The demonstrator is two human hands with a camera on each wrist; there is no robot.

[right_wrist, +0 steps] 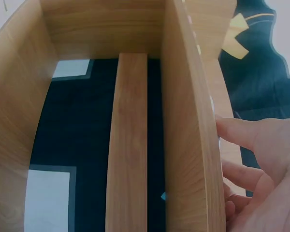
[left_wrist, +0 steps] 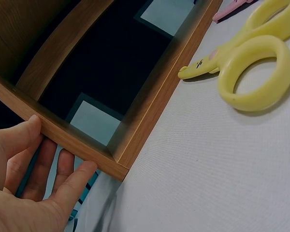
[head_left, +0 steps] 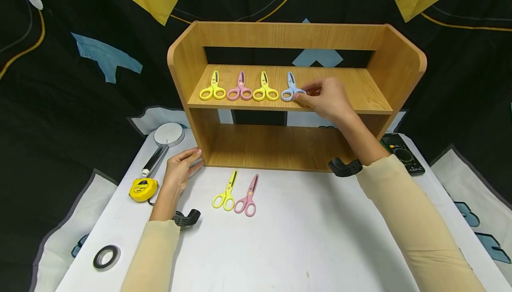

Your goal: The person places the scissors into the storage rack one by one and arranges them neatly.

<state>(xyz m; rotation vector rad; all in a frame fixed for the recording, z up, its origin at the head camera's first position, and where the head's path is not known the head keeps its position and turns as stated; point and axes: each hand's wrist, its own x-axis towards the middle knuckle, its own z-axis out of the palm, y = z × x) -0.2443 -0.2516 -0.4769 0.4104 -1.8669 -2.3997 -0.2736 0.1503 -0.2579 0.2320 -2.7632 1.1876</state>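
Note:
My right hand (head_left: 328,98) is at the upper board of a wooden shelf (head_left: 280,34), with thumb and index finger pinching the right handle loop of blue scissors (head_left: 291,83). The blades point to the back. Left of them lie yellow scissors (head_left: 264,81), pink scissors (head_left: 241,82) and more yellow scissors (head_left: 215,78) in a row. In the right wrist view the board's edge hides most of the blue scissors. My left hand (head_left: 180,172) touches the shelf's lower left side panel with its fingertips. Yellow scissors (head_left: 230,187) and pink scissors (head_left: 251,192) lie on the table before the shelf.
On the white table's (head_left: 300,238) left side are a magnifying glass (head_left: 169,134), a yellow tape measure (head_left: 143,189) and a black tape roll (head_left: 116,256). A multimeter (head_left: 404,154) lies right of the shelf. Black cloth (head_left: 80,136) hangs behind.

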